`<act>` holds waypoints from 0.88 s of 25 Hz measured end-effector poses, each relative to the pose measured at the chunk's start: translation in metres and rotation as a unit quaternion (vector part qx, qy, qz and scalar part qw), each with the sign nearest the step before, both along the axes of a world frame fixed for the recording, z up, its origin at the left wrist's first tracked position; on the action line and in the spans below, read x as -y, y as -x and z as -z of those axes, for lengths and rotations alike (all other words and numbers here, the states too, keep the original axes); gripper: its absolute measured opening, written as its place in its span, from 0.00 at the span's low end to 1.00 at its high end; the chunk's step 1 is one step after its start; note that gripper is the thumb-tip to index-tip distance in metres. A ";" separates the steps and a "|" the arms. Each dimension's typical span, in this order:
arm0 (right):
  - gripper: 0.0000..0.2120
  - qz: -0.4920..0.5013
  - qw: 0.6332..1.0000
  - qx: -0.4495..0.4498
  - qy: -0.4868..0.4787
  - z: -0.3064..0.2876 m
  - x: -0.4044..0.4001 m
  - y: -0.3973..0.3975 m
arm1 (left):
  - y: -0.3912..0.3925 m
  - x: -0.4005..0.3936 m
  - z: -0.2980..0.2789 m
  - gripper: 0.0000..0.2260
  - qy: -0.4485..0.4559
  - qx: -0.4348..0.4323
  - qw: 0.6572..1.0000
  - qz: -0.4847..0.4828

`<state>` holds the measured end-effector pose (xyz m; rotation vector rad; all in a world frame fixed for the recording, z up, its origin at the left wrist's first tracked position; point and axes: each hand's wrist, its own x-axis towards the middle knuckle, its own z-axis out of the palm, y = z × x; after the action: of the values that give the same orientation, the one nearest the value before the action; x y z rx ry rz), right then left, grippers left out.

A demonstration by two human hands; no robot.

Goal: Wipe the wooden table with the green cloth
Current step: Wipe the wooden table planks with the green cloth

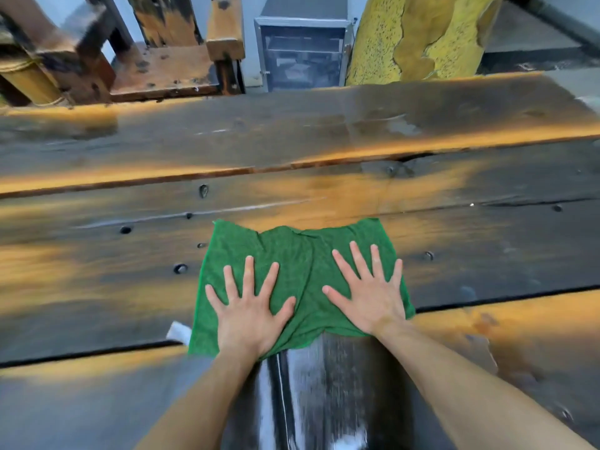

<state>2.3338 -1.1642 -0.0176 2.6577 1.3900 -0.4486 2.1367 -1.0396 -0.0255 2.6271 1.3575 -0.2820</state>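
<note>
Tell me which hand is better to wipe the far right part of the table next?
Probably the right hand. Both hands press flat on the green cloth, but the right one lies nearer that side of the wooden table. The left hand would need to reach across.

Both hands, left hand (251, 315) and right hand (370, 295), press flat with spread fingers on the green cloth (300, 254). The cloth lies on the dark wooden tabletop (292, 141).
</note>
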 end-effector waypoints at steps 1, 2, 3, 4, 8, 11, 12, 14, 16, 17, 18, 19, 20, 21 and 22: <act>0.37 -0.002 1.000 -0.003 0.004 -0.001 0.016 0.008 | 0.011 0.017 0.001 0.34 0.001 0.001 1.000 0.002; 0.37 -0.004 1.000 -0.006 0.006 -0.001 0.035 0.019 | 0.024 0.036 0.001 0.34 0.001 0.001 1.000 0.003; 0.37 -0.004 1.000 -0.008 0.005 0.000 0.051 0.028 | 0.036 0.052 0.002 0.34 0.000 0.005 1.000 0.004; 0.37 -0.003 1.000 -0.010 0.004 0.000 0.069 0.038 | 0.049 0.069 0.003 0.34 -0.001 0.011 1.000 0.002; 0.37 -0.003 1.000 -0.018 0.019 -0.004 0.135 0.075 | 0.090 0.135 0.007 0.34 -0.002 0.022 1.000 -0.001; 0.37 -0.001 1.000 -0.017 0.020 -0.003 0.173 0.096 | 0.113 0.174 0.008 0.35 -0.010 0.020 1.000 0.009; 0.37 -0.002 1.000 -0.014 0.014 -0.003 0.185 0.104 | 0.122 0.188 0.009 0.35 -0.016 0.023 1.000 0.013; 0.37 -0.007 1.000 -0.003 0.004 -0.001 0.208 0.117 | 0.137 0.215 0.009 0.35 -0.021 0.027 0.999 0.019; 0.37 -0.014 1.000 0.005 -0.004 0.001 0.236 0.133 | 0.154 0.245 0.009 0.35 -0.017 0.024 0.999 0.020; 0.37 -0.017 1.000 0.007 -0.008 0.002 0.251 0.141 | 0.162 0.260 0.009 0.35 -0.014 0.022 0.999 0.020; 0.37 -0.016 1.000 0.004 -0.013 0.005 0.265 0.149 | 0.170 0.273 0.009 0.35 -0.011 0.020 1.000 0.019; 0.37 -0.018 1.000 0.008 -0.025 0.006 0.279 0.157 | 0.176 0.284 0.009 0.35 -0.009 0.019 1.000 0.019; 0.38 -0.020 0.999 0.010 -0.029 0.007 0.292 0.165 | 0.183 0.294 0.010 0.34 -0.001 0.016 1.000 0.019; 0.38 -0.016 1.000 0.002 -0.022 0.007 0.305 0.173 | 0.189 0.304 0.009 0.34 0.007 0.013 1.000 0.018; 0.38 -0.011 1.000 -0.005 -0.014 0.005 0.316 0.177 | 0.193 0.313 0.007 0.33 0.012 0.010 1.000 0.021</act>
<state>2.1570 -1.4806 -0.0230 2.6619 1.4384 -0.4442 1.9438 -1.3526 -0.0329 2.6339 1.2846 -0.2743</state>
